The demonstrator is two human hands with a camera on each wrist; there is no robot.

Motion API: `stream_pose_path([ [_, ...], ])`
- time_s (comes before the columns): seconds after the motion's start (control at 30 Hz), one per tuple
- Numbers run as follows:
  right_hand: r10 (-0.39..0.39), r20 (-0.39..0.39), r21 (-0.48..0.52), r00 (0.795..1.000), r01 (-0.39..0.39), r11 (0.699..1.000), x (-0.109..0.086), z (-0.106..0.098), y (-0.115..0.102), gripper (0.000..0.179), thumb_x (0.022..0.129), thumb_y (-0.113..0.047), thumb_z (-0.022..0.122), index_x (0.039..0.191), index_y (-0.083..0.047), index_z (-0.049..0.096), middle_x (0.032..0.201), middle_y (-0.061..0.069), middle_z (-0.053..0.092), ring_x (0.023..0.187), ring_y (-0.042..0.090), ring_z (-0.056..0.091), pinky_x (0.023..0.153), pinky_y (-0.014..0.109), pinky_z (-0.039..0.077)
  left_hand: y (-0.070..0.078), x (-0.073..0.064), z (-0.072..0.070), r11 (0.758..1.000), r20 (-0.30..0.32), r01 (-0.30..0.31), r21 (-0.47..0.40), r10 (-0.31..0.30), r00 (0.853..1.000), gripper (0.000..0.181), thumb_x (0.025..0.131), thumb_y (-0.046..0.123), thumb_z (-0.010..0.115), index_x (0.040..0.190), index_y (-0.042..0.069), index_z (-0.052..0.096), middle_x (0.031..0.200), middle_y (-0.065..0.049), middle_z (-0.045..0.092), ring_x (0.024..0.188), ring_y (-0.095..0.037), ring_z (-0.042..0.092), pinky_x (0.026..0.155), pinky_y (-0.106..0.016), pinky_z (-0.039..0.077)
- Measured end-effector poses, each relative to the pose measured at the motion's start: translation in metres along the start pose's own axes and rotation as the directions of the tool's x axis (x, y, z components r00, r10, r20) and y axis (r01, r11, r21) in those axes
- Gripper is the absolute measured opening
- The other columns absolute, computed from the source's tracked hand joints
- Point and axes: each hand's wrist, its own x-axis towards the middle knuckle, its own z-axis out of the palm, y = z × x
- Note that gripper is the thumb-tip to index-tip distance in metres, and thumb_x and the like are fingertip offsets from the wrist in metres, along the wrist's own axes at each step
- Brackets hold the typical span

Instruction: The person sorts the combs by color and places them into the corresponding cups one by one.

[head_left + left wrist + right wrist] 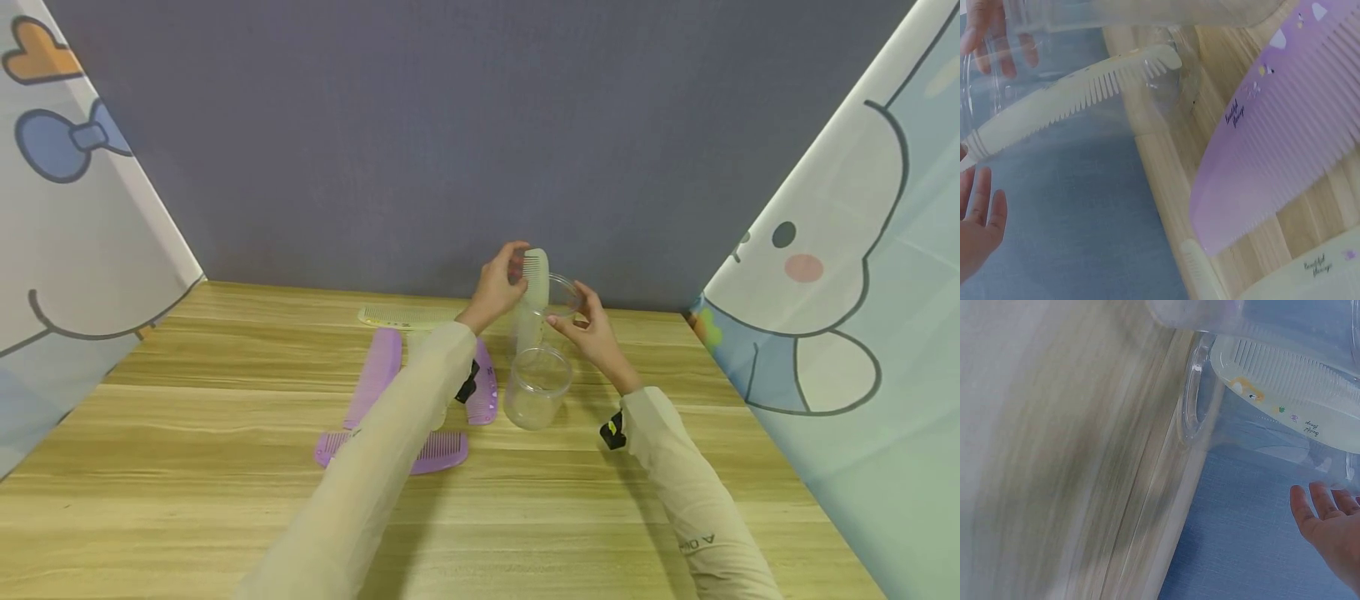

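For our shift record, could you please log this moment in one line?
Left hand: holds pale comb, partly inside rear jar; Right hand: grips rear jar; Front jar: upright; Purple combs: on table

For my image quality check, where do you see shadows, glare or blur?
Head view: soft shadows on the table beside both sleeves, glints on the front jar; left wrist view: print readable on the purple comb; right wrist view: the table looks blurred, print clearer on the pale comb.
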Motion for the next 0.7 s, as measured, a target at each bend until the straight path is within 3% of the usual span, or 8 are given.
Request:
stream_pose_path([
  [0.27, 0.001, -0.003, 0.015, 1.000, -0.001, 1.000, 0.000, 0.000, 0.001, 0.075, 0.087, -0.007, 0.058, 0.143, 0.003, 0.009, 0.147, 0.026, 0.020, 0.132, 0.044, 0.026, 0.104, 0.059, 0.027, -0.008, -0.006, -0.017, 1.000, 0.053, -0.015, -0.003, 0.015, 0.998, 0.054, 0.085, 0.002, 0.059, 0.134, 0.008, 0.037, 0.120, -0.013, 0.056, 0.107, -0.029, 0.057, 0.091, -0.038, 0.049],
  [0.57, -0.002, 0.000, 0.016, 1.000, 0.002, 1.000, -0.001, 0.001, 0.000, 0.075, 0.087, -0.005, 0.059, 0.143, 0.004, 0.009, 0.148, 0.025, 0.021, 0.132, 0.043, 0.026, 0.104, 0.060, 0.026, -0.037, -0.020, -0.048, 0.998, 0.144, 0.005, 0.060, -0.014, 0.990, 0.053, 0.085, 0.002, 0.060, 0.133, 0.005, 0.037, 0.123, -0.020, 0.053, 0.112, -0.040, 0.051, 0.096, -0.049, 0.043],
  [0.7, 0.000, -0.002, 0.005, 1.000, 0.000, 1.000, 0.000, 0.000, 0.000, 0.075, 0.087, -0.006, 0.059, 0.143, 0.004, 0.009, 0.148, 0.024, 0.021, 0.132, 0.042, 0.027, 0.104, 0.059, 0.027, -0.049, -0.029, -0.061, 0.995, 0.190, 0.016, 0.101, -0.035, 0.981, 0.054, 0.084, 0.002, 0.060, 0.133, 0.003, 0.037, 0.124, -0.022, 0.051, 0.114, -0.041, 0.049, 0.097, -0.048, 0.042],
])
